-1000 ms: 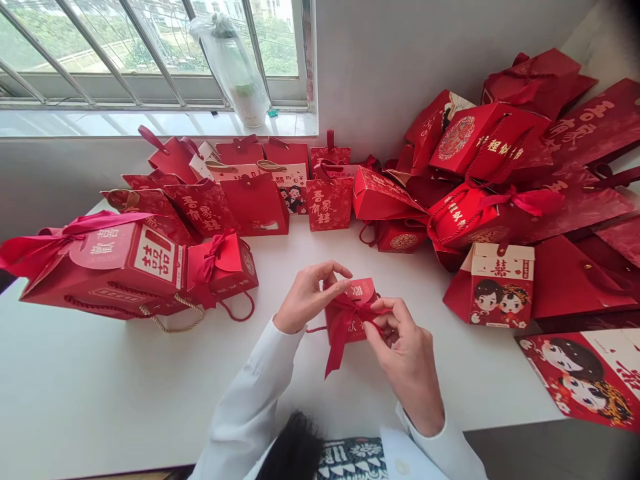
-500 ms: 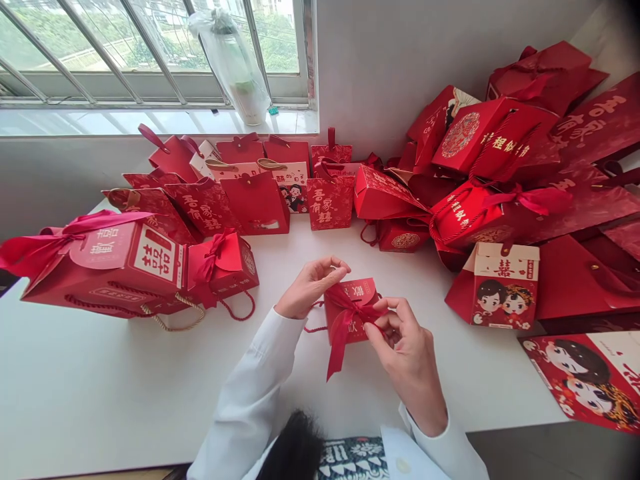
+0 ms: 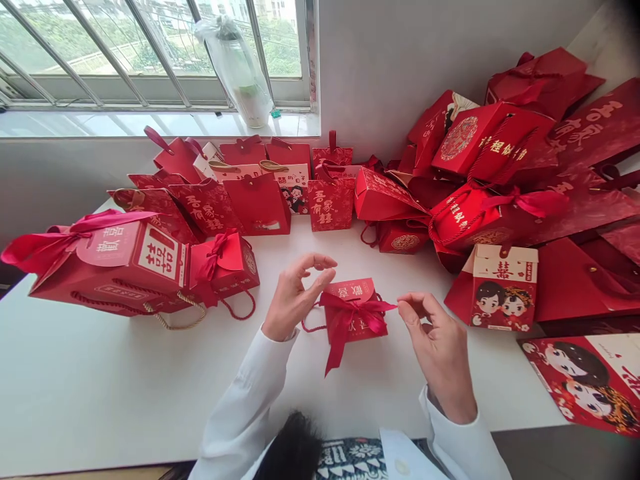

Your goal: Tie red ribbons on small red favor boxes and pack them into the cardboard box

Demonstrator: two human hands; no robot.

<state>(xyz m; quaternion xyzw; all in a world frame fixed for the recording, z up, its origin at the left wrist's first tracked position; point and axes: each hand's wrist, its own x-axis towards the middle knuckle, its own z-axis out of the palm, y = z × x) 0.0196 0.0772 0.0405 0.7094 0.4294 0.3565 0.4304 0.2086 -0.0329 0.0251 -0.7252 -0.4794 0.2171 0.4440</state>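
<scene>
A small red gift box (image 3: 357,288) with pale lettering sits on the table in front of me. Across its front runs a tied red ribbon bow (image 3: 354,312), one tail hanging down past the lower edge. My right hand (image 3: 436,350) pinches the end of the ribbon at the right, drawing it out sideways from the box. At the box's upper left, my left hand (image 3: 300,293) is open, its curved fingers apart from the thumb and nothing visible between them. A red cord handle (image 3: 313,328) sticks out on the box's left side.
Larger red gift boxes (image 3: 105,273) with ribbons stand at the left of the white table (image 3: 150,393). Several red gift bags (image 3: 257,207) line the wall, and a big heap of red boxes (image 3: 500,140) fills the right. A wrapped bottle (image 3: 240,80) stands on the windowsill.
My right hand has moved right, away from the box, stretching the ribbon end with it. My left hand has shifted slightly left and its fingers have opened.
</scene>
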